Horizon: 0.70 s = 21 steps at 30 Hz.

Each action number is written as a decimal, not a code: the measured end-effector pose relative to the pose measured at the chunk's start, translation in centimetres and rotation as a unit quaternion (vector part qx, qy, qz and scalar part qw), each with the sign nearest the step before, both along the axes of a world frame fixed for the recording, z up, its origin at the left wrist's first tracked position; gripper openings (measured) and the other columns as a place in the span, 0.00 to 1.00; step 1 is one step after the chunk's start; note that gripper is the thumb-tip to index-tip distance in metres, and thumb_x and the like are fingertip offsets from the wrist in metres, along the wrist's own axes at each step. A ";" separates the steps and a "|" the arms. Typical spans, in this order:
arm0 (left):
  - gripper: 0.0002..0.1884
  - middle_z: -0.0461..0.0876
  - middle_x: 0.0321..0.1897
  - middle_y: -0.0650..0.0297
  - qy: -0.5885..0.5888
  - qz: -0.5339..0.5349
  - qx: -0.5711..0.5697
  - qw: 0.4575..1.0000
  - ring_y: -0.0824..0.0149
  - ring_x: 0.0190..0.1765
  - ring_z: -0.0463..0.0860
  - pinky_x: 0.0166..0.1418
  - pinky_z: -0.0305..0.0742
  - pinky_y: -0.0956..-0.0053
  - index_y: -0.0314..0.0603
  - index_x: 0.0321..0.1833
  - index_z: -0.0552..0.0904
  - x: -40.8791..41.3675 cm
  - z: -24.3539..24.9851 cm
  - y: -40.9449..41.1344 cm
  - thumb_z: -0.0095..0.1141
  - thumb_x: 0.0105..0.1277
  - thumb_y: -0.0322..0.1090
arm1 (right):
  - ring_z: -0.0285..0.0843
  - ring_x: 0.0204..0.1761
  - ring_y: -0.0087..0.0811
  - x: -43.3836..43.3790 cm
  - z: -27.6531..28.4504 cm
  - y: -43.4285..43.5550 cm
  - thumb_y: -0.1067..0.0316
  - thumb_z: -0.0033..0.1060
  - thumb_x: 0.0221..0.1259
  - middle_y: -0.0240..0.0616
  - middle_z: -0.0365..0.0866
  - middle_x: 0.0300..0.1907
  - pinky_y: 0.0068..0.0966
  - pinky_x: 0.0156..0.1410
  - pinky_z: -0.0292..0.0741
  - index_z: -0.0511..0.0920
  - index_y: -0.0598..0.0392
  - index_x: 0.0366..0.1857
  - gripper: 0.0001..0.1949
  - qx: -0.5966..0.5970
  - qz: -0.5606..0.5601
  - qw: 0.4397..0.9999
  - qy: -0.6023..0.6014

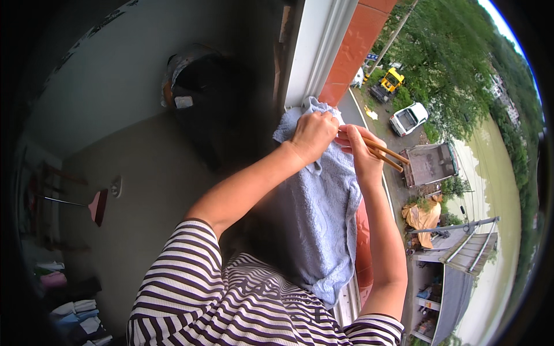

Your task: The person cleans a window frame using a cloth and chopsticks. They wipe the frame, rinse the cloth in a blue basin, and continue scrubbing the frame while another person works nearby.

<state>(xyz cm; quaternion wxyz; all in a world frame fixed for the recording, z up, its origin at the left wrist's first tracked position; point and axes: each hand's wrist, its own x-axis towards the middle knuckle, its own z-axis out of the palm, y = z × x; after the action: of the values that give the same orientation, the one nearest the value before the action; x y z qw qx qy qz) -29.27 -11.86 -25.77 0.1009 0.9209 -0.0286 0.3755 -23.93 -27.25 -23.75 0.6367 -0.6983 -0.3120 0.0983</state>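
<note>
A light blue-grey terry towel (322, 207) lies draped along the window sill. My left hand (315, 134), its fingers curled, presses at the towel's upper part; what is under or in its fingers is hidden. Close against it, my right hand (362, 149) holds a pair of wooden chopsticks (385, 152). Their blunt ends stick out to the right, and their other ends are hidden between my hands.
A white window frame (320, 47) and orange-red wall tiles (357, 43) border the opening. Outside, far below, are a white pickup (409, 119), a truck bed (430, 164) and a road. Indoors at left are a pink broom (98, 207) and folded clothes (78, 318).
</note>
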 end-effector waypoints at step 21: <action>0.01 0.83 0.34 0.58 0.005 -0.016 -0.052 0.999 0.55 0.39 0.88 0.40 0.83 0.61 0.42 0.34 0.83 -2.9 1.0 -0.7 0.62 0.61 0.29 | 0.89 0.40 0.44 -5.4 2.3 -1.2 0.77 0.66 0.68 0.47 0.89 0.41 0.32 0.46 0.82 0.86 0.58 0.47 0.07 -0.039 -0.014 0.952 -0.304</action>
<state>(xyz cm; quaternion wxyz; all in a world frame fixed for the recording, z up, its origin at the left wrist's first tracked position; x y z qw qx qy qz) -32.22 -12.60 -24.72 0.1547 0.9159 -0.0229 0.3698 -29.36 -28.42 -21.46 0.4851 -0.7240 -0.4767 -0.1153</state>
